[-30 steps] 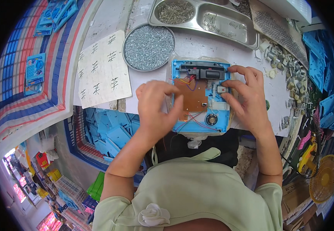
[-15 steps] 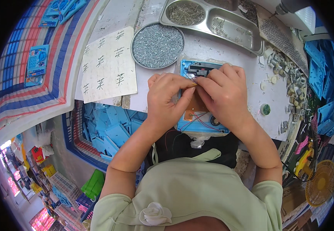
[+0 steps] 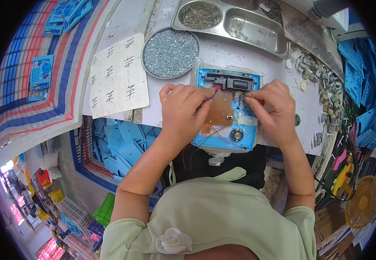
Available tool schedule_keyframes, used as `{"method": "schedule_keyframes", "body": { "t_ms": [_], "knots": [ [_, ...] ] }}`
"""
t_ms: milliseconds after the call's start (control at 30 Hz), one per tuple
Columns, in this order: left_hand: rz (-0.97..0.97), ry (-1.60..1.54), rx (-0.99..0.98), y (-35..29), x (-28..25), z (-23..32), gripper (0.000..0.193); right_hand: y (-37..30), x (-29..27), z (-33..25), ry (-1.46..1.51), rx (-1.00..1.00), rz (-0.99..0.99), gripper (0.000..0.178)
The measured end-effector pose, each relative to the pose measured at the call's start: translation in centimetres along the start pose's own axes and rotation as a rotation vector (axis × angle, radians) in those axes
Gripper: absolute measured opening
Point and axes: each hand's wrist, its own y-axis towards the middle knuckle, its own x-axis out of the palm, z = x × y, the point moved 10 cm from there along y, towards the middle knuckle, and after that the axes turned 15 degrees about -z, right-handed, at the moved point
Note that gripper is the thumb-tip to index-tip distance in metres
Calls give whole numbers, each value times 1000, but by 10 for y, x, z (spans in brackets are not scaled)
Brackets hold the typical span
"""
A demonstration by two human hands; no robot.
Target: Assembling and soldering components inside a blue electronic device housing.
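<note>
A blue plastic casing [image 3: 247, 141] lies on the table in front of me. Inside it are a black mechanism [image 3: 235, 83] along the far side, a brown circuit board [image 3: 219, 108] and a small round speaker [image 3: 236, 134] at the near right. My left hand [image 3: 183, 106] is closed at the casing's left side, pinching thin red and purple wires [image 3: 216, 91] beside the mechanism. Over the casing's right edge, my right hand [image 3: 275, 108] has thumb and forefinger pressed together. Whatever is between them is too small to name. More thin red wires [image 3: 222, 134] run from the board's near corner.
A round metal dish of small screws [image 3: 170, 53] and a steel tray [image 3: 279, 51] with small metal parts stand beyond the casing. A handwritten paper sheet [image 3: 118, 78] lies left. Small metal parts [image 3: 326, 82] clutter the right. Blue plastic pieces [image 3: 125, 145] fill a bin below left.
My hands have moved apart, the right one going right toward the casing's edge. The mechanism and board, covered before, now show. The whole view has shifted slightly.
</note>
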Motion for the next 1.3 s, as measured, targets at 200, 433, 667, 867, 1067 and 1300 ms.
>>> {"method": "schedule_keyframes", "body": {
  "t_ms": [200,433,667,867,1067,1300],
  "knots": [
    [128,-195,43,-5,-40,34,37,-17,-3,29,328,125,125,10],
    [-183,-357,131,44,7,71,31,-17,-8,20,351,-5,159,14],
    [-315,-526,-41,51,28,39,14,-16,-1,30,423,47,96,15],
    [-342,-583,-111,51,37,36,11,-28,-5,27,247,22,86,15],
    [-146,-157,179,43,26,62,12,-149,-96,49,57,323,454,16],
    [-139,0,250,44,23,74,19,-387,-165,142,787,514,1179,17]
  ]
}}
